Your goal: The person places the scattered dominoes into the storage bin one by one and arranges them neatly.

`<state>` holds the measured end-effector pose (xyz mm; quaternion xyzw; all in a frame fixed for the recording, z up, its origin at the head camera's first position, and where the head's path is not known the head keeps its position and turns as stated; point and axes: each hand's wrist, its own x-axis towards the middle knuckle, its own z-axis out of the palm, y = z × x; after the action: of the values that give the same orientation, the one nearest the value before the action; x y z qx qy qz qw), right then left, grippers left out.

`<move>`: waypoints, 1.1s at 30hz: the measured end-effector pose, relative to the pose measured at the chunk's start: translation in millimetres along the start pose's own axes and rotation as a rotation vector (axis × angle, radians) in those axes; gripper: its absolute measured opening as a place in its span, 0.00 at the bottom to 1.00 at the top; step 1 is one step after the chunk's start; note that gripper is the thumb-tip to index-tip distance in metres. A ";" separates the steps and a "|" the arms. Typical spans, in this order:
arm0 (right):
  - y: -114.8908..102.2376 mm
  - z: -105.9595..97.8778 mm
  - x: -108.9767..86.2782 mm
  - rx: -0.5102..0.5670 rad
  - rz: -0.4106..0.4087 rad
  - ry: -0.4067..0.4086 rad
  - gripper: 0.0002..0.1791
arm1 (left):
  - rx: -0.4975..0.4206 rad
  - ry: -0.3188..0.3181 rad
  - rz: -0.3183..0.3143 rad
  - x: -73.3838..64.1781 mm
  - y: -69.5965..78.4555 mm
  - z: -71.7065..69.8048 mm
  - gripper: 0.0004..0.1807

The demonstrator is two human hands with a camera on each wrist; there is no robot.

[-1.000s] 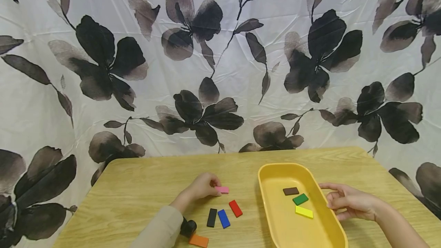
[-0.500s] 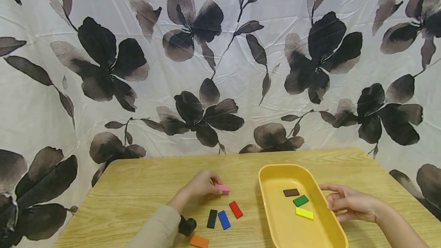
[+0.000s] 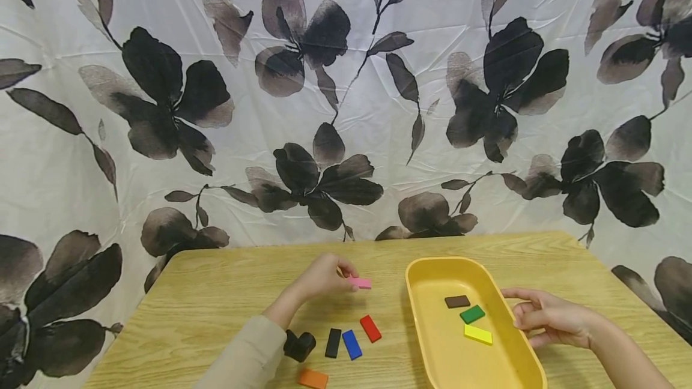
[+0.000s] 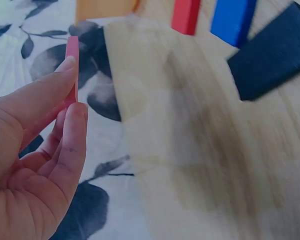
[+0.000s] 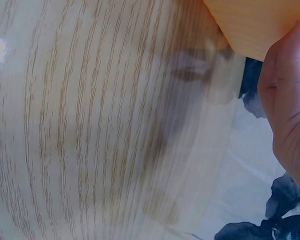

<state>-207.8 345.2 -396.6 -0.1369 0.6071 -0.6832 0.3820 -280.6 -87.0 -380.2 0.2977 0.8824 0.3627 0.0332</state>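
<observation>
One pink rectangular block (image 3: 362,283), pinched in the left hand (image 3: 322,275), toward the wood-grain desk's (image 3: 243,278) far edge. One yellow plastic tray (image 3: 440,341), toward the right edge, containing rectangular blocks (image 3: 473,314) in brown, green and yellow; right hand (image 3: 557,318), fingers loosely bent, touching its outer wall.
</observation>
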 end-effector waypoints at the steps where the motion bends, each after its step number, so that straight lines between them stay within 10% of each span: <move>1: -0.1 0.1 -0.2 -0.005 -0.001 0.005 0.29 | 0.002 -0.006 -0.001 1.2 2.0 -0.3 0.09; 33: 0.0 1.0 0.0 -0.018 0.019 0.028 0.32 | 0.019 -0.135 0.173 48.5 76.0 24.8 0.07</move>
<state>-207.2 344.5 -396.4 -0.1250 0.6198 -0.6758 0.3788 -275.5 -2.5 -340.6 0.3969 0.8526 0.3349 0.0585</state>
